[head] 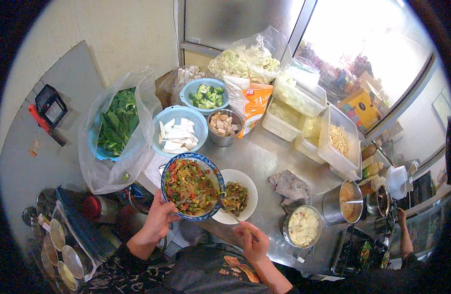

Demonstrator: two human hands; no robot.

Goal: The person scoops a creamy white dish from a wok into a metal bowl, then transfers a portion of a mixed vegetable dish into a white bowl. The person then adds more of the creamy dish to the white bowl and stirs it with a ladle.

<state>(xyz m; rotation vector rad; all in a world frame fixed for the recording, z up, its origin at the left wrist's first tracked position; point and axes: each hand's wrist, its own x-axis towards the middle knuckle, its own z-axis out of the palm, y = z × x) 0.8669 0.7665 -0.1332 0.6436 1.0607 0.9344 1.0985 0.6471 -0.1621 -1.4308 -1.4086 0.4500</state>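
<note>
My left hand [159, 217] grips the rim of a blue-patterned bowl [191, 183] full of chopped vegetables in red, green and yellow. The bowl is tilted over a white plate [250, 191] that holds a smaller heap of a similar mix. In my right hand [253, 239] is the handle of a metal spoon [231, 213], whose head is at the bowl's right edge, above the plate. Just behind the bowl stands a light-blue colander [204, 128] of sliced white pieces. A steel bowl of pale chopped food [303, 226] is to the right of my right hand.
A bag of leafy greens [118, 121] is at the left. At the back are a broccoli colander [205, 93], a steel pot of cubes [225, 125], an orange-white packet [253, 103] and plastic tubs [284, 117]. A grey cloth [291, 185] and pot [343, 202] lie right; another person's arm [405, 231] is far right.
</note>
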